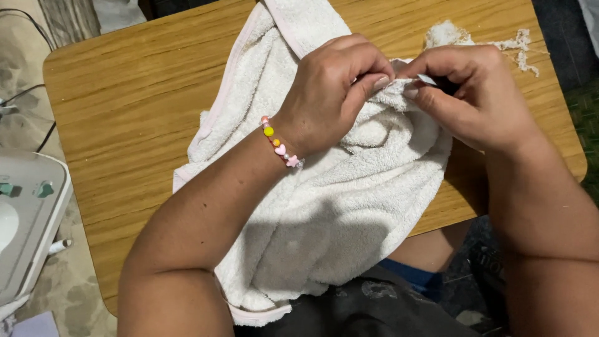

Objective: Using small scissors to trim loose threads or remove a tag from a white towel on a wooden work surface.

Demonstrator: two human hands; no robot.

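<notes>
A white terry towel with a pale pink edge lies crumpled across a small wooden table and hangs over its near edge onto my lap. My left hand, with a bead bracelet at the wrist, pinches a raised fold of the towel between thumb and fingers. My right hand pinches the same fold right beside it, fingertips almost touching the left ones. Whether a small tool sits in my right fingers I cannot tell.
A heap of white fluff and threads lies at the table's far right corner. A white sewing machine stands at the left, off the table, with cables behind it. My knees are under the table's near edge.
</notes>
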